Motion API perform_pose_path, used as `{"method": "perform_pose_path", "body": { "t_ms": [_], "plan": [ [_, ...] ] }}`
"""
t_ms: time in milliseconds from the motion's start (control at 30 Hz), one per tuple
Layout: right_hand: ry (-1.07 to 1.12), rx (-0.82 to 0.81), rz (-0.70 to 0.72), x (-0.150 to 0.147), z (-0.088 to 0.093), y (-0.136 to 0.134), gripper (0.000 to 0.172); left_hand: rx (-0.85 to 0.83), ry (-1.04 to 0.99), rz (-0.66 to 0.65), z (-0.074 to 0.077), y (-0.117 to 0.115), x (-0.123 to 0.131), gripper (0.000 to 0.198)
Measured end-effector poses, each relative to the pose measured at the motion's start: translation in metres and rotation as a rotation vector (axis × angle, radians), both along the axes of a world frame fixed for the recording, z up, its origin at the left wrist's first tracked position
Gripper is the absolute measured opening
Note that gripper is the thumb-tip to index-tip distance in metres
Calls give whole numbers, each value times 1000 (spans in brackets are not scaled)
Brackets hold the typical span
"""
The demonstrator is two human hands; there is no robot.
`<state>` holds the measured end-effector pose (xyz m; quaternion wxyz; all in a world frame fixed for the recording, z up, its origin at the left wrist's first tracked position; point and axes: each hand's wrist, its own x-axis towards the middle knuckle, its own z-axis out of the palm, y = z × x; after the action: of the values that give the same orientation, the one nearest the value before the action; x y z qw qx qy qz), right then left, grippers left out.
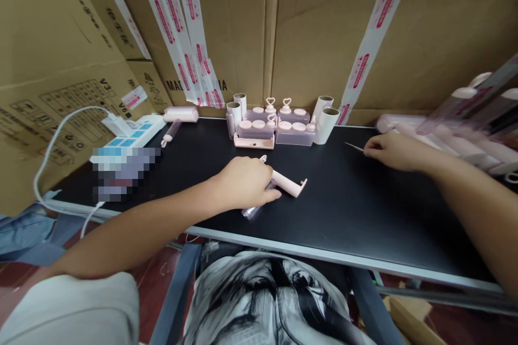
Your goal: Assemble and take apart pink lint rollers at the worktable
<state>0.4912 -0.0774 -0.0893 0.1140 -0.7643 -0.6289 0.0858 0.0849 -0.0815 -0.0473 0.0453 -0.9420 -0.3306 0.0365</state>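
My left hand is closed around a pink plastic holder over the middle of the black table. The holder's bent end sticks out to the right. Below the same hand a clear tube pokes out; my palm hides how the two parts meet. My right hand pinches a thin pointed metal tool, its tip pointing left just above the tabletop. Past my left hand stands a group of pink pieces: an open pink tray, clear boxes with round lids and heart-shaped loops, and white tubes.
A white power strip with a plugged-in cable lies at the left. Near it are a pink cylinder and a small clear tube. Several pink cylinders are piled at the right. Taped cardboard walls the back.
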Motion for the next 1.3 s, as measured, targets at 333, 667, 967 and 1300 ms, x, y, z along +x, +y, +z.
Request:
{"method": "perform_pose_path", "body": {
  "t_ms": [333, 667, 967, 1300],
  "plan": [
    [473, -232, 607, -77, 49, -67, 31, -471, -323, -339, -1, 36, -19, 16],
    [397, 166, 720, -139, 18, -72, 29, -509, -371, -329, -14, 36, -10, 24],
    [280, 304, 758, -145, 18, -72, 28, -425, -466, -394, -20, 38, -5, 48],
    [213, 373, 777, -152, 11, -73, 29, -393, -557, -319, -28, 35, -1, 61]
  ]
}}
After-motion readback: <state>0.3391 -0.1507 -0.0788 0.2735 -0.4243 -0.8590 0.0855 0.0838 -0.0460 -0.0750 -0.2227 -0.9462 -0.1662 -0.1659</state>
